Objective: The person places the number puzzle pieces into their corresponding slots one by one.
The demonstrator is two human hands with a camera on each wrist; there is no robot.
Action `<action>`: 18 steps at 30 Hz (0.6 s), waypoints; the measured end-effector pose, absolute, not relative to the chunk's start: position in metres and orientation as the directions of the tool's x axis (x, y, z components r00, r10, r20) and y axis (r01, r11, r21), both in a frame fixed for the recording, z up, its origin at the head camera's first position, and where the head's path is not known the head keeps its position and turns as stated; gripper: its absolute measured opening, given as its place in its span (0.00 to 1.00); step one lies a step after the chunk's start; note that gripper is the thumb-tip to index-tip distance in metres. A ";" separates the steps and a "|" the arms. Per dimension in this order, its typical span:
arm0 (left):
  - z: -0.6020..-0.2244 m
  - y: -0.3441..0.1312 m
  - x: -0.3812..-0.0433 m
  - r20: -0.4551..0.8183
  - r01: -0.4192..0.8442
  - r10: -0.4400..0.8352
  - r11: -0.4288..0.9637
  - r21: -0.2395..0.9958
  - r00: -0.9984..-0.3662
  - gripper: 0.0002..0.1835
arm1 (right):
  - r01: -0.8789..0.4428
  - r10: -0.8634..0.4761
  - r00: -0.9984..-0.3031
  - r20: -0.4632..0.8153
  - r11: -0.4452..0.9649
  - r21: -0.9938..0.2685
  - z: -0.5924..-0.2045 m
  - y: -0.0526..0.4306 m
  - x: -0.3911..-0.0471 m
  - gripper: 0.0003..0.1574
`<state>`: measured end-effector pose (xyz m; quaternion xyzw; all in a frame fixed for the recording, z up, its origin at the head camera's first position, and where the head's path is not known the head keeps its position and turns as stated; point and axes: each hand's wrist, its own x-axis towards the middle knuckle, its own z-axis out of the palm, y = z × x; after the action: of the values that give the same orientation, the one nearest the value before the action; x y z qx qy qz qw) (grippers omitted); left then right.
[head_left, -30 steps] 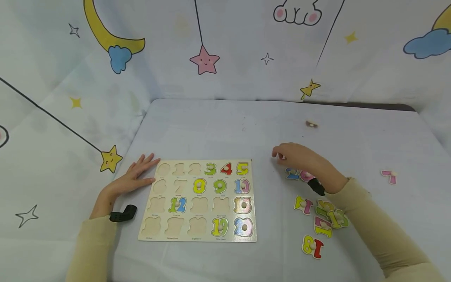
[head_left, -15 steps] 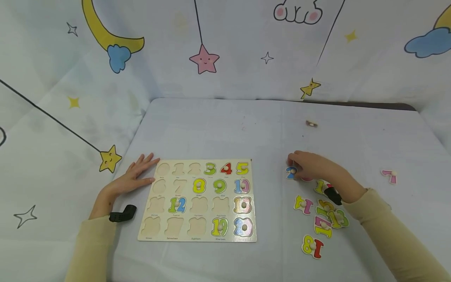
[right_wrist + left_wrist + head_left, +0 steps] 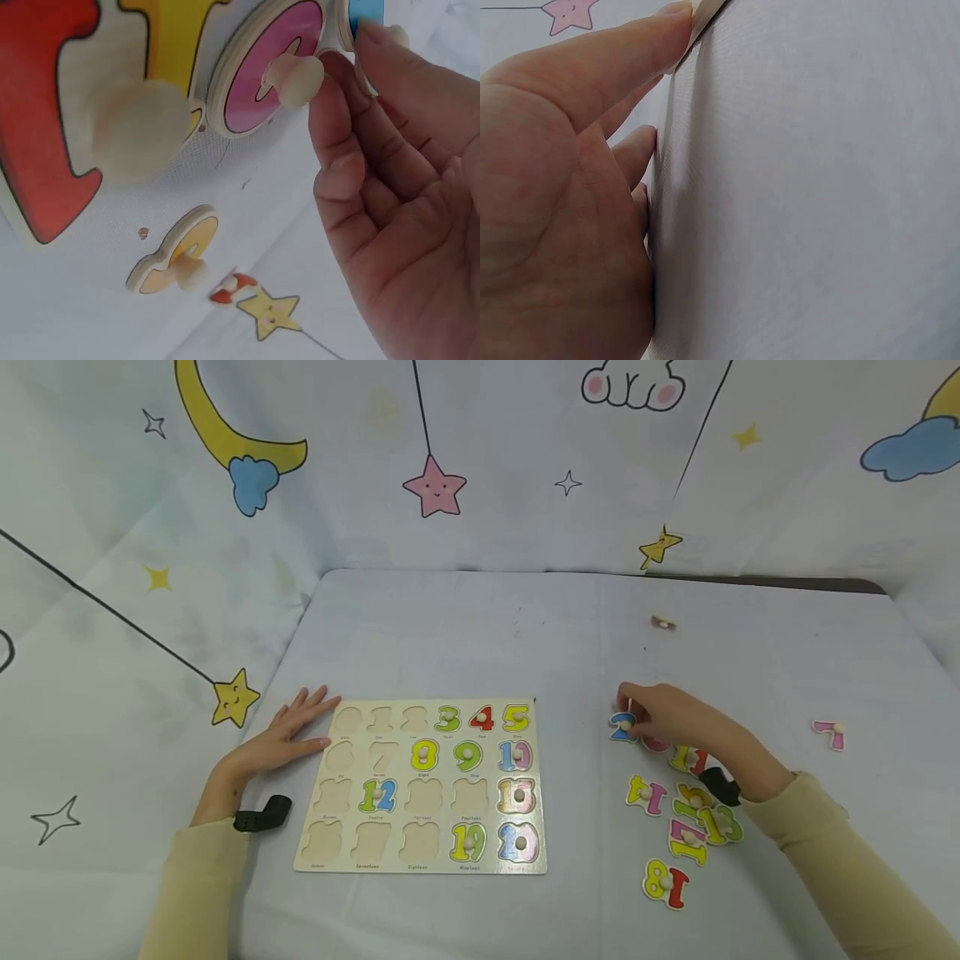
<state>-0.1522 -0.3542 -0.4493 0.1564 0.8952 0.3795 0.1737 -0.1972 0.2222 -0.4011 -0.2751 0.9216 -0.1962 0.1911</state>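
Note:
My left hand [image 3: 277,747] lies with fingers spread at the left edge of the wooden number puzzle board [image 3: 447,810]; in the left wrist view its thumb [image 3: 630,56] touches the board's edge. Right of the board, my right hand [image 3: 678,718] pinches a blue number 2 piece [image 3: 621,727] between thumb and fingers. In the right wrist view the thumb lies on the blue face [image 3: 367,13]. Close beside those fingers is a pink round piece [image 3: 259,82] with a knob, partly covered by the hand in the head view. A yellow-and-red 11 piece [image 3: 688,758] lies below the wrist.
More knobbed pieces lie right of the board: a 14 [image 3: 646,796], an 18 [image 3: 665,885] and an overlapping pile [image 3: 718,824]. A pink 7 [image 3: 830,734] lies far right. One small piece [image 3: 663,623] is near the back. The board holds several numbers, among bare recesses.
My right hand has moved right and slightly down to the blue 2 piece and now pinches it; the piece has shifted slightly. The left hand has stayed at the board.

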 end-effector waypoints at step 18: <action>-0.451 -0.356 -0.153 -0.189 0.153 0.414 0.665 0.731 -0.890 0.38 | -0.382 -0.574 -0.813 -0.095 0.650 -0.657 -0.395 0.215 -0.194 0.06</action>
<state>-0.1530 -0.3557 -0.4515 0.1583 0.8959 0.3777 0.1724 -0.1937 0.2147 -0.3953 -0.2669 0.8960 -0.3221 0.1489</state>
